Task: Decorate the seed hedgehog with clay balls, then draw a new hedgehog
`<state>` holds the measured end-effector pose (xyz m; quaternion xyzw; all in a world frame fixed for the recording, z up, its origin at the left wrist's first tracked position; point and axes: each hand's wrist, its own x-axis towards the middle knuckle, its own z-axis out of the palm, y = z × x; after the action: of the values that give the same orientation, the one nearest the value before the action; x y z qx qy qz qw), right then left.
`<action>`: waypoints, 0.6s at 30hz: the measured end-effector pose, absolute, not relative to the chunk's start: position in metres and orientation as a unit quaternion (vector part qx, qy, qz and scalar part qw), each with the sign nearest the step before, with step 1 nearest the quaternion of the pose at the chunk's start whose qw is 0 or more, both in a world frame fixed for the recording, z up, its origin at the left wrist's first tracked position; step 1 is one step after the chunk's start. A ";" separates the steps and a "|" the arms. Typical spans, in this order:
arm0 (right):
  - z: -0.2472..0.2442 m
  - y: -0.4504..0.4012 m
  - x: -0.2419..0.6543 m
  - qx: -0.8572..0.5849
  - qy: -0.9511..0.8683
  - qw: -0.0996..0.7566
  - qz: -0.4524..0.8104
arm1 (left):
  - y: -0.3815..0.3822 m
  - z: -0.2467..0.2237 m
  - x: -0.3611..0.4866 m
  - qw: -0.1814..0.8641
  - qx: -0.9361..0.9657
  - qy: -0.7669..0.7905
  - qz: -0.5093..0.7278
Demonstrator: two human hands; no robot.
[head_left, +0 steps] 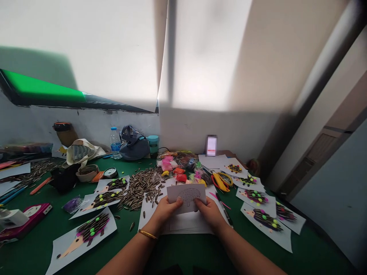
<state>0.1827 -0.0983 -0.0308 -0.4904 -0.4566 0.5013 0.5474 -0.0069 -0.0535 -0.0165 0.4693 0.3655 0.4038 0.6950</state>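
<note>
Both my hands hold up a small white paper card point(186, 198) printed with a dotted hedgehog outline. My left hand point(166, 211) grips its lower left edge, and my right hand point(209, 213) grips its lower right edge. A gold bangle point(147, 234) circles my left wrist. Under my hands lies a stack of white paper point(186, 223). To the left of my left hand spreads a heap of striped sunflower seeds point(140, 190). Finished hedgehog pictures point(256, 196) with seed spines and neon green balls lie on both sides.
The green table point(197, 256) holds yellow-handled scissors point(220, 182), packets of coloured clay point(172, 164), a black pen point(224, 208), and a pink case point(27, 223). Along the back wall stand a water bottle point(115, 143), a grey bag point(133, 144), and a phone point(211, 145).
</note>
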 end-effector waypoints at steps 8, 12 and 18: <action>-0.038 -0.094 0.185 -0.497 -0.441 0.564 0.491 | -0.052 -0.017 -0.006 0.691 0.463 0.365 0.418; -0.037 -0.094 0.184 -0.506 -0.445 0.558 0.485 | -0.049 -0.021 -0.005 0.697 0.449 0.360 0.428; -0.030 -0.097 0.184 -0.513 -0.440 0.551 0.490 | -0.050 -0.020 -0.005 0.691 0.447 0.370 0.431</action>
<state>0.1835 -0.0969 -0.0300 -0.5128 -0.4400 0.4900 0.5507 -0.0054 -0.0501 -0.0203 0.4473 0.3705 0.4309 0.6906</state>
